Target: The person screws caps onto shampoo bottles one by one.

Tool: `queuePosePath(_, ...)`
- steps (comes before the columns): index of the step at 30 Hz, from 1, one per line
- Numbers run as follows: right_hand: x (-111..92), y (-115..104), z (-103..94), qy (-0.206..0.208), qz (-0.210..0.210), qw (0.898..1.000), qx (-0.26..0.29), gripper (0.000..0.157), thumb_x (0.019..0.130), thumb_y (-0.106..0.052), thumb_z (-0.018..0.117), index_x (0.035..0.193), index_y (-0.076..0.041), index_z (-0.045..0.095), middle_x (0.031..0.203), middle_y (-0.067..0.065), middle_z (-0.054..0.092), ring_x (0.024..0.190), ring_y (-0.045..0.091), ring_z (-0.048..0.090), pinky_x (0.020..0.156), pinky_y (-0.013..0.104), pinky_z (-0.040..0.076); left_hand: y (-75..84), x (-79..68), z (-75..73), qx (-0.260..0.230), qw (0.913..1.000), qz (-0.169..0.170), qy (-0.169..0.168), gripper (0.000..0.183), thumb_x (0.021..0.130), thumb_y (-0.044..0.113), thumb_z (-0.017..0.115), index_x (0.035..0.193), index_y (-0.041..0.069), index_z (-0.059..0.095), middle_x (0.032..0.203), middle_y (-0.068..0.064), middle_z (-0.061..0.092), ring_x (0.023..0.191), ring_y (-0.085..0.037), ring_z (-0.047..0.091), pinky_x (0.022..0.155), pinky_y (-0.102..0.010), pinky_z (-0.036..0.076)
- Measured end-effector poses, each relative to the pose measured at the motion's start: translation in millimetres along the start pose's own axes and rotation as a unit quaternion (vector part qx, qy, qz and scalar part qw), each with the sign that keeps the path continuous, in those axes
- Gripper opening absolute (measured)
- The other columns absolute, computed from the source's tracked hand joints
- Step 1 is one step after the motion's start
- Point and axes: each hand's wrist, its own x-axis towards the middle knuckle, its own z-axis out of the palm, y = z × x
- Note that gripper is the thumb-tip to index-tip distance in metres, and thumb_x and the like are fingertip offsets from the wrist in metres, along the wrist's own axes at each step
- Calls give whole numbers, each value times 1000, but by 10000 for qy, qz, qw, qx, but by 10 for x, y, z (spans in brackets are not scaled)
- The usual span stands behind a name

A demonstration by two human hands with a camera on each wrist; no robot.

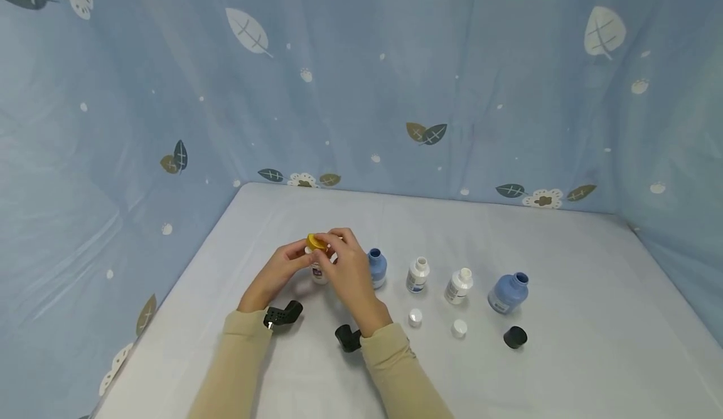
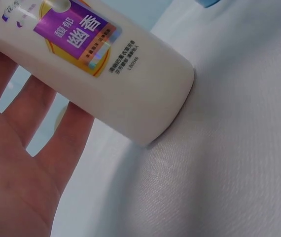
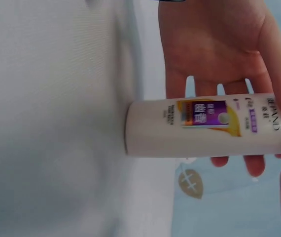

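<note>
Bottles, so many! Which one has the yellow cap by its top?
The leftmost white bottle, gripped by the left hand, with the right hand pinching the yellow cap. The two blue bottles and other two white bottles stand uncapped.

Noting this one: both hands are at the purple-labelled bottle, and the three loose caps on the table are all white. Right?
Not all white: the head view shows two white caps and one black cap on the table. The rest stands: the left hand and right hand are both at the purple-labelled bottle.
</note>
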Motion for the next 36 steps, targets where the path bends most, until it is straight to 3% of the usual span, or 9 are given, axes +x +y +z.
queuePosePath(7,-2,-52,-25,-236,56,9996,-158,27,83,-26,64,107,-14,65,102,0,50,69,7,53,59,13,42,178,-78,56,103,9999,16,41,40,90,21,54,128,12,49,122,-7,53,110,-22,46,90,-43,36)
queuePosePath(14,9,-54,-46,-358,337,9987,158,22,90,-12,49,104,-13,66,97,-2,51,67,4,49,59,14,42,0,-31,0,157,9997,103,138,36,90,23,54,125,16,53,110,-7,56,95,-22,49,85,-40,38)
queuePosePath(23,24,-19,-59,-318,126,9994,5,20,83,-7,57,101,-12,65,105,1,49,73,6,52,59,14,42,-46,16,-12,138,9999,90,-33,38,88,29,56,124,18,53,116,-6,55,105,-23,48,89,-41,36)
queuePosePath(29,45,0,-82,-398,-23,9992,29,20,83,-9,58,100,-14,65,113,1,51,74,7,54,62,13,42,-28,19,-23,254,9995,165,-55,35,87,28,57,121,18,55,113,-6,56,102,-23,49,87,-40,37)
queuePosePath(32,52,2,-90,-504,-58,9987,26,19,83,-12,60,101,-14,65,117,0,51,75,9,54,63,14,42,-25,27,-34,277,9994,199,-91,34,87,26,57,120,16,55,108,-8,57,97,-24,50,85,-40,38)
queuePosePath(36,45,-5,-102,-814,-43,9966,-65,24,83,-17,62,107,-15,63,124,-2,49,81,9,53,66,16,42,-18,23,-44,174,9998,-13,-113,33,87,23,58,119,14,56,103,-8,57,94,-23,49,85,-41,37)
